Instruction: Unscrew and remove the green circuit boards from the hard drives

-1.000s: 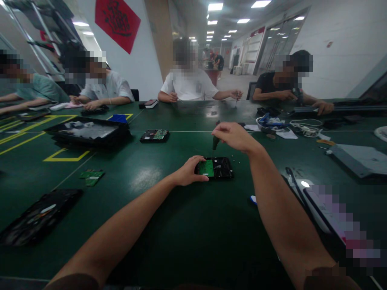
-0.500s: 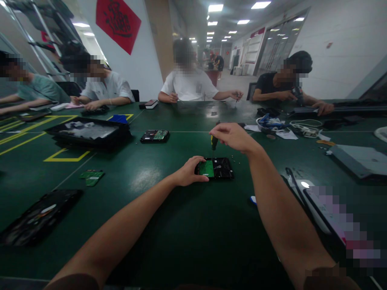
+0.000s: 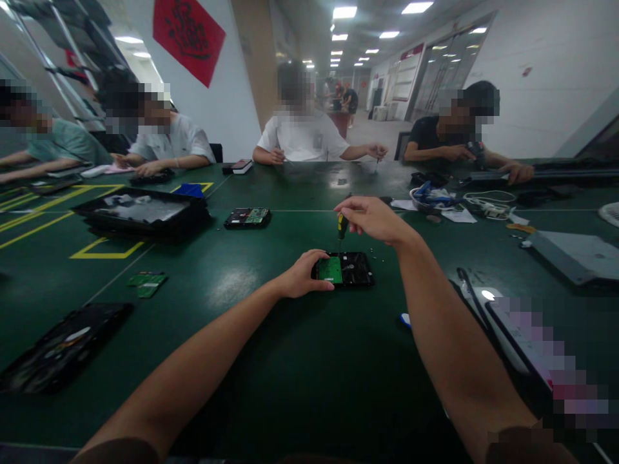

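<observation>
At the far left of the green table, I see a black casing lying flat. Next come a black tray and, nearer me, a loose green board. Further right, a second drive lies well apart from the work.

Near the middle is my left hand, its fingers grasping the left end of the drive, thumb along the near edge. The drive lies flat on the table, green board part facing up. I judge this hold should resist twisting, provided the fingers press evenly and stay off the exposed board.

Above the drive, a yellow-and-black screwdriver points down, nearly upright, at the far side beside the green part. My right hand grasps its handle from above with the fingers. I cannot tell whether the tip is seated. To work well, I would line the shaft up straight, press firmly, and turn slowly so it does not slip.

Just right of the drive, small screws lie scattered; I would avoid brushing them with my forearm.
</observation>
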`<state>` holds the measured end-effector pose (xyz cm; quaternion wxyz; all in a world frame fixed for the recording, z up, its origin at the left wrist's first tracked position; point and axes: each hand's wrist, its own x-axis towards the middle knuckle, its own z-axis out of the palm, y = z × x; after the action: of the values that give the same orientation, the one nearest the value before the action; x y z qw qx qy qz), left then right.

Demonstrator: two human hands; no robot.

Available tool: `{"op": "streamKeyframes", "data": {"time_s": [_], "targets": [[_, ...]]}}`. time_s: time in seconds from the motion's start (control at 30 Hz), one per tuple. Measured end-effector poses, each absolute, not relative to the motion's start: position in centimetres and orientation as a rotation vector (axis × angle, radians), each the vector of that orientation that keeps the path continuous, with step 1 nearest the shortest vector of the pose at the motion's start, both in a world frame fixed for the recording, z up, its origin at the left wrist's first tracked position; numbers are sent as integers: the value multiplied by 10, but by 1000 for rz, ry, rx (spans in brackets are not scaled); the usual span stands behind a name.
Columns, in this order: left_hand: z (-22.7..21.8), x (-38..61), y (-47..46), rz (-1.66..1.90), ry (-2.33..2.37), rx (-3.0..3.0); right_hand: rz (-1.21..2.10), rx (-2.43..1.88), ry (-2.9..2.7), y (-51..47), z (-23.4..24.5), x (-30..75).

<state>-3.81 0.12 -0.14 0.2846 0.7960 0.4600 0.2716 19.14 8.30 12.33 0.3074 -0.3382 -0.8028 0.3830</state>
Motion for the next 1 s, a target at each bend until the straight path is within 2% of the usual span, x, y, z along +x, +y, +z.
{"op": "streamKeyframes", "data": {"time_s": [0.2,0.43,0.67,0.9,1.0], "targets": [[0,-38,0,729,1220,2134,911,-970,-2093,85,121,192],[-3,-38,2,741,1213,2152,1072,-892,-2089,82,124,189],[-2,-39,2,732,1213,2150,920,-963,-2101,85,122,192],[-7,-40,3,743,1220,2146,1113,-889,-2054,81,123,189],[-7,-40,3,738,1225,2156,1095,-897,-2065,82,124,189]]}}
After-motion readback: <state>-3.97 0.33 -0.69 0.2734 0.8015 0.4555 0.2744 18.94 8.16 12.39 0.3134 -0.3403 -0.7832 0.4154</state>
